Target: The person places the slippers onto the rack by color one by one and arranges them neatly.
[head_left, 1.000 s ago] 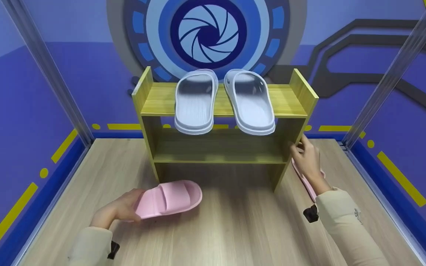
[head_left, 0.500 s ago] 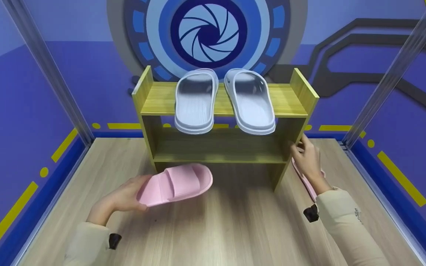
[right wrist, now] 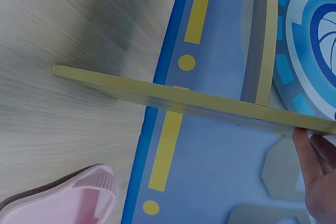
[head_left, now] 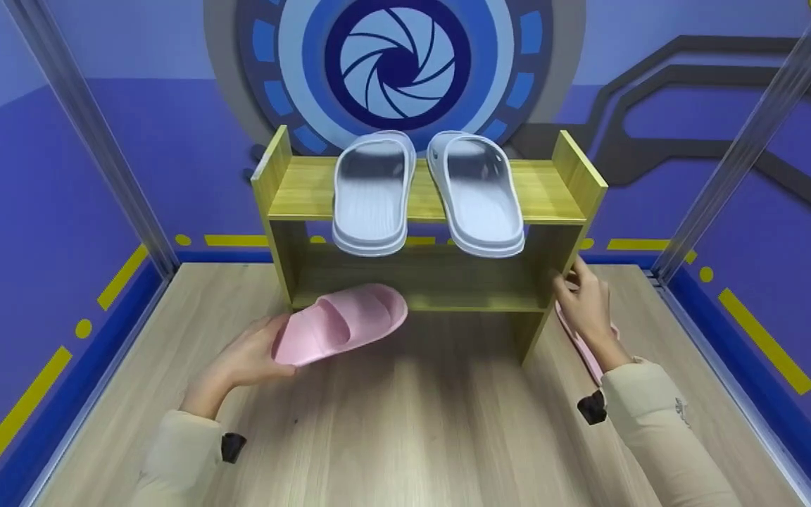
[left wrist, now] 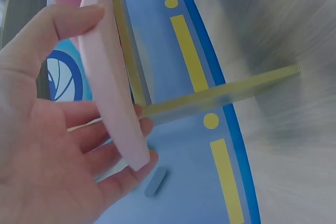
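Observation:
My left hand (head_left: 254, 352) holds a pink slide slipper (head_left: 342, 320) by its heel end, thumb on one face and fingers on the other. The slipper is raised off the floor, toe pointing right, in front of the rack's middle shelf. In the left wrist view its sole edge (left wrist: 113, 87) crosses the palm. My right hand (head_left: 586, 299) grips the front edge of the right side panel of a small wooden shoe rack (head_left: 419, 308). In the right wrist view, fingers (right wrist: 307, 153) touch the panel's outer face; the thumb is mostly hidden.
Two grey-blue clogs (head_left: 372, 204) stand side by side on the top shelf, heels overhanging its front edge. A second pink slipper (head_left: 581, 348) lies on the wooden floor (head_left: 405, 436) right of the rack, partly behind my right hand. Blue-purple walls (head_left: 39, 232) enclose the floor.
My left hand has lifted the pink slipper up and toward the rack, tilting its toe upward, from near the floor to shelf height. The right hand and the rack have stayed in place.

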The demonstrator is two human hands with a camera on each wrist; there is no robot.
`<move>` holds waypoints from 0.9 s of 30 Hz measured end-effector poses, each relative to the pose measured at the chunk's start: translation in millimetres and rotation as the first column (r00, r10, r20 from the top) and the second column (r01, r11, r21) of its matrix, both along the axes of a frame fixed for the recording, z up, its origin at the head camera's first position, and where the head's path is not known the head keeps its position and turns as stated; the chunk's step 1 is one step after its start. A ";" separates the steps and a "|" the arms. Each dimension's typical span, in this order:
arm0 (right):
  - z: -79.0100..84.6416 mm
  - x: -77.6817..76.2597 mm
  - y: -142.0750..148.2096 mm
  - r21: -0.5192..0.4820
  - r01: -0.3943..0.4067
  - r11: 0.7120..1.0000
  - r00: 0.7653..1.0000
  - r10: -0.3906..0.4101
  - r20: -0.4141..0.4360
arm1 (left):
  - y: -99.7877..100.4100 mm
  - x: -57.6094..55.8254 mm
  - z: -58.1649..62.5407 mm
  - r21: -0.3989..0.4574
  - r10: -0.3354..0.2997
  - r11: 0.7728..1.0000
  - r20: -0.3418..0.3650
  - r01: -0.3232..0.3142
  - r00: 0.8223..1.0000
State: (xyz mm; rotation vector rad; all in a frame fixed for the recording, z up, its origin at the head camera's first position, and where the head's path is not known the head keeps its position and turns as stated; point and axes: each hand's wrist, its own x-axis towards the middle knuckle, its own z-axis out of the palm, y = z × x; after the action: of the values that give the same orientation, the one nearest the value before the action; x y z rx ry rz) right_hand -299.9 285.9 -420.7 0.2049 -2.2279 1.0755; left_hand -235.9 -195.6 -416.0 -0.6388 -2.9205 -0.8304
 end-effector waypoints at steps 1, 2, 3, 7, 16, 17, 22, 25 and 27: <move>-0.1 0.0 -0.1 0.001 -0.001 1.000 1.000 0.001 0.000 | 1.2 -1.2 -0.5 0.008 0.005 1.000 -0.010 -0.005 1.000; -0.2 -0.1 -0.1 0.001 -0.002 1.000 1.000 0.002 -0.002 | 2.6 -2.4 -0.9 0.015 0.013 1.000 -0.019 -0.012 1.000; -0.2 -0.1 -0.2 0.000 -0.004 1.000 1.000 0.004 -0.004 | 4.0 -3.4 -1.2 0.021 0.020 1.000 -0.027 -0.020 0.999; -0.3 0.2 0.0 -0.003 -0.008 1.000 1.000 0.008 -0.009 | 10.3 -7.1 -3.3 0.022 0.059 0.998 -0.046 -0.058 0.997; -1.1 0.5 0.1 -0.012 -0.007 1.000 1.000 0.007 0.005 | 29.5 -12.5 -5.7 -0.003 0.250 0.968 -0.069 -0.250 0.966; -1.1 0.5 0.0 -0.011 -0.005 1.000 1.000 0.005 0.006 | 31.9 -13.4 -6.4 -0.012 0.269 0.963 -0.086 -0.271 0.959; -0.8 0.7 0.0 -0.004 0.000 1.000 1.000 0.000 -0.002 | 41.6 -15.1 -11.7 -0.044 0.343 0.934 -0.155 -0.353 0.926; -0.5 0.4 -0.2 0.006 0.009 1.000 1.000 -0.009 -0.018 | 43.7 -15.4 -14.3 -0.013 0.353 0.933 -0.165 -0.360 0.921; -0.5 0.1 -0.3 0.009 0.008 1.000 1.000 -0.008 -0.026 | 43.5 -15.0 -14.6 0.019 0.351 0.936 -0.147 -0.352 0.925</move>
State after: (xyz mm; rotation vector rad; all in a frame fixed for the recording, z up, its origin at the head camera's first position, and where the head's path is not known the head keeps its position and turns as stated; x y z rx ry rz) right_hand -299.8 285.7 -421.2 0.2128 -2.2095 1.0530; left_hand -251.0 -152.1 -430.6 -0.1541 -2.7787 -0.6957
